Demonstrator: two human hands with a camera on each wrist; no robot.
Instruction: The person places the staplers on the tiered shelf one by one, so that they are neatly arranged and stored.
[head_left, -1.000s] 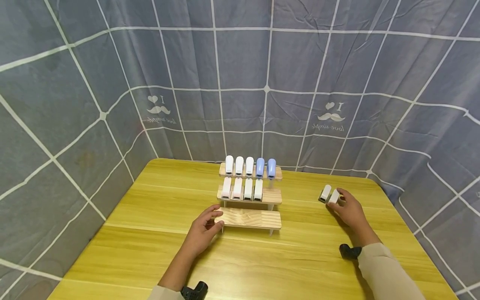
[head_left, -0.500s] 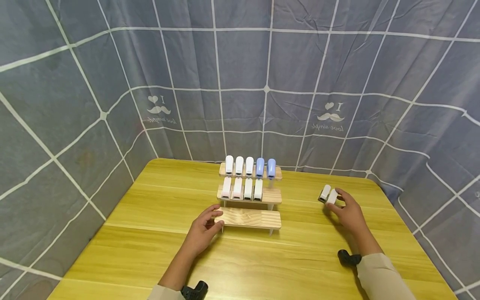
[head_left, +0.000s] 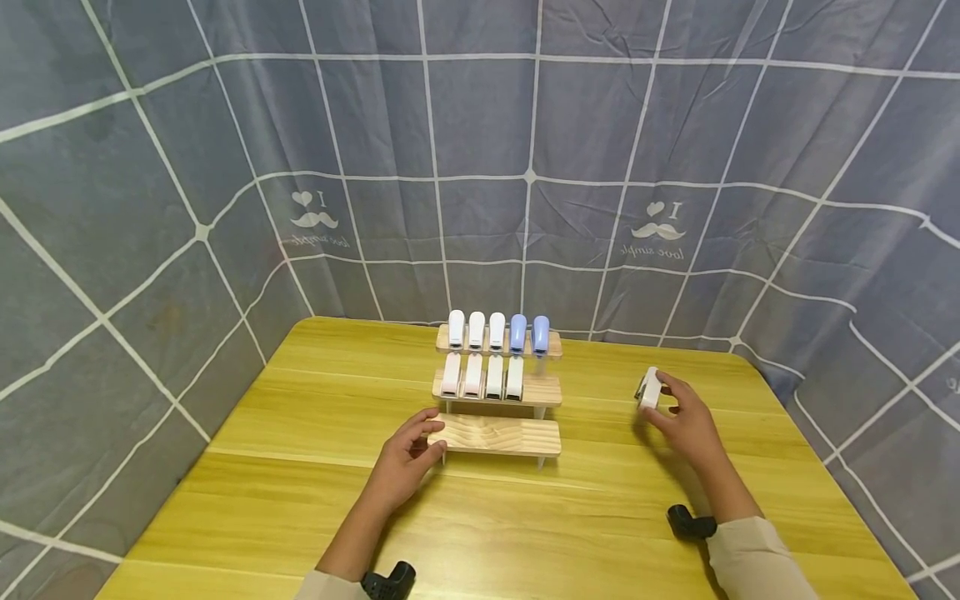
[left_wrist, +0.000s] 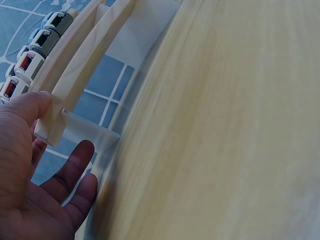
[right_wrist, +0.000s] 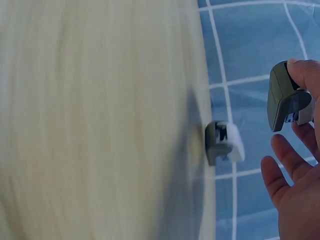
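Observation:
My right hand [head_left: 690, 425] pinches a small white stapler [head_left: 652, 389] with a dark grey base [right_wrist: 280, 100], thumb on one side and fingertips on the other. It is raised off the table at the right. A second white-and-grey stapler [right_wrist: 224, 142] stands on the table beside it, mostly hidden behind the held one in the head view. At the left end of a three-step wooden rack, my left hand [head_left: 408, 462] grips the lowest shelf [head_left: 498, 435]. The thumb [left_wrist: 35, 106] lies against the plank's end, while two fingers extend beneath it. That lowest shelf is bare.
Several white staplers [head_left: 474, 375] line the middle shelf [head_left: 543, 389], whose right end is bare. On the top shelf [head_left: 556, 343] are three white staplers [head_left: 477, 329] and two blue ones [head_left: 540, 333]. A grey checked curtain [head_left: 480, 167] hangs behind the wooden table [head_left: 337, 375].
My right hand has lifted the nearer stapler and moved it left, so it now overlaps the other one in the head view. My left hand has stayed at the rack.

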